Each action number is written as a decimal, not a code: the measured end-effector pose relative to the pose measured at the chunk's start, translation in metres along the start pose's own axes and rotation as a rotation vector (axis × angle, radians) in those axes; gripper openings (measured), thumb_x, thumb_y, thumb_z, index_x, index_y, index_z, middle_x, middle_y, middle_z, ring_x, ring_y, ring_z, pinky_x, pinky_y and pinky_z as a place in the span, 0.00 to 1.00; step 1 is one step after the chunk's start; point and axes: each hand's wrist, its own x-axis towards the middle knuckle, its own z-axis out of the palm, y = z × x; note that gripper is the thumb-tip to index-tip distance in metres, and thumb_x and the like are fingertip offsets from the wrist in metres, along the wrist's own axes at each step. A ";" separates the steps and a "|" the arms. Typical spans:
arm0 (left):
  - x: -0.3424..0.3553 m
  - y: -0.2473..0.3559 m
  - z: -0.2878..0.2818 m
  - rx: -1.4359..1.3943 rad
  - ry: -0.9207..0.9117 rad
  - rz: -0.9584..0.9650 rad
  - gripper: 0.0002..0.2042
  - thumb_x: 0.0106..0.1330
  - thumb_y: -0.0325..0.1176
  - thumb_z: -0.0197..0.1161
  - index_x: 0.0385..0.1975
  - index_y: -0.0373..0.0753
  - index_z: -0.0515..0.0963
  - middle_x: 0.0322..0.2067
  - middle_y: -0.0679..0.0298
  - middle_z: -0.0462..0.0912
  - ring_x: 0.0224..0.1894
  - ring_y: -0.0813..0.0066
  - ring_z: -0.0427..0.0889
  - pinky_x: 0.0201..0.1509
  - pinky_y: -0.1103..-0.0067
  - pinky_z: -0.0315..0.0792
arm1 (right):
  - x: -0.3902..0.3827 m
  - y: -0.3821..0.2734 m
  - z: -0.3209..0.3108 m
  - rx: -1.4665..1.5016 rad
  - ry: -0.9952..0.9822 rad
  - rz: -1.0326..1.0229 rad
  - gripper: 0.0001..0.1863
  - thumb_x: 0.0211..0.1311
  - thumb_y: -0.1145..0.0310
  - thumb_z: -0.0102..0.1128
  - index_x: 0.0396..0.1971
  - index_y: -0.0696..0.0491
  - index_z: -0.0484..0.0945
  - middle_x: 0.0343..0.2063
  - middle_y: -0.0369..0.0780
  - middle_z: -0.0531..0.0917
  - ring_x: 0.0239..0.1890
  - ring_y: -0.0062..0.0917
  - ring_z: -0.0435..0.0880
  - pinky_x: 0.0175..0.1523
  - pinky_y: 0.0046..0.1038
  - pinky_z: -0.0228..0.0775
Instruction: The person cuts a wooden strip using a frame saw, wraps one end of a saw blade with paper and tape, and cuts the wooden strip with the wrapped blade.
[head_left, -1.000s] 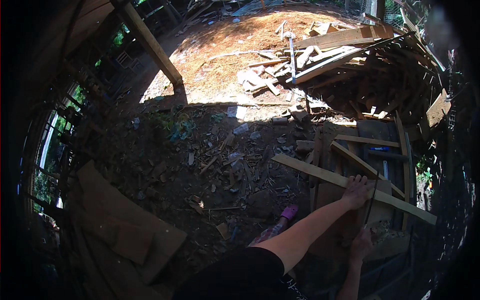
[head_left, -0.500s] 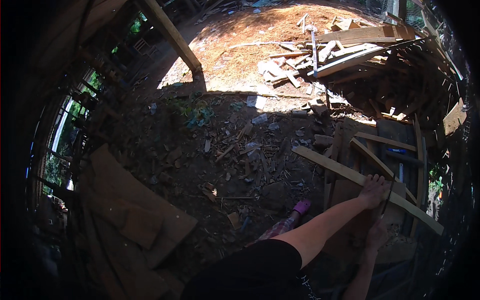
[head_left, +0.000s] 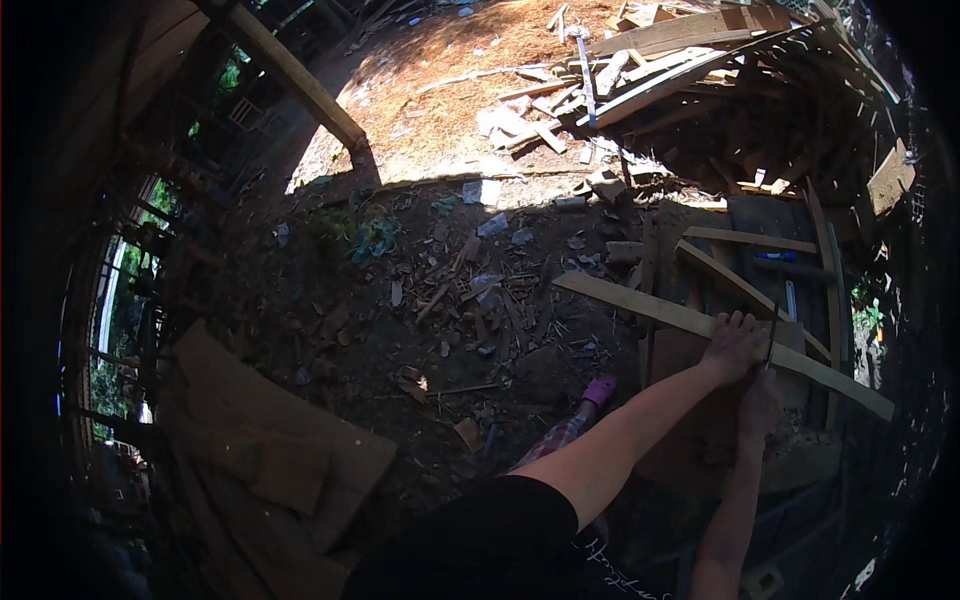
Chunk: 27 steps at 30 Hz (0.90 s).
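A long pale wooden plank (head_left: 640, 303) lies slantwise across a low wooden bench at the right. My left hand (head_left: 735, 348) grips the plank from above, fingers curled over its far edge. Just right of it, the narrow dark blade of a saw (head_left: 771, 335) crosses the plank. My right hand (head_left: 760, 405), close to the plank's near edge, is closed round the saw's near end; the handle is hidden in the fist. Beneath the plank, a brown board (head_left: 690, 375) shows on the bench.
Narrow wood strips (head_left: 750, 240), a blue object (head_left: 775, 256) and a grey ruler-like strip (head_left: 791, 300) lie beyond the plank. Scrap wood (head_left: 690, 45) is piled far right. Wood chips (head_left: 490, 300) litter the ground. Large brown sheets (head_left: 270, 440) lie left; a post (head_left: 300, 85) stands behind.
My right hand has pushed forward with the saw, from well short of the plank to close against its near edge. My left hand stays on the plank. The whole view has shifted slightly.
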 end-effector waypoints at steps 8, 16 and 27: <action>0.002 -0.007 0.014 0.067 0.036 0.082 0.22 0.58 0.43 0.63 0.53 0.48 0.71 0.46 0.61 0.68 0.52 0.60 0.65 0.55 0.64 0.55 | -0.043 0.013 -0.015 -0.130 -0.005 0.041 0.11 0.68 0.61 0.49 0.29 0.51 0.73 0.19 0.45 0.80 0.22 0.42 0.81 0.27 0.42 0.72; 0.003 -0.003 0.013 0.099 0.069 0.084 0.23 0.56 0.44 0.65 0.52 0.49 0.72 0.44 0.64 0.69 0.49 0.62 0.66 0.51 0.65 0.58 | -0.027 0.022 -0.005 -0.125 -0.009 0.057 0.12 0.69 0.59 0.48 0.30 0.52 0.70 0.19 0.46 0.80 0.20 0.43 0.81 0.23 0.44 0.72; 0.004 -0.002 0.014 0.127 0.037 0.075 0.22 0.56 0.43 0.65 0.52 0.50 0.72 0.43 0.63 0.69 0.49 0.62 0.66 0.51 0.65 0.58 | -0.006 0.022 0.003 -0.098 0.027 0.036 0.12 0.68 0.60 0.51 0.29 0.51 0.70 0.18 0.46 0.80 0.20 0.41 0.82 0.24 0.42 0.73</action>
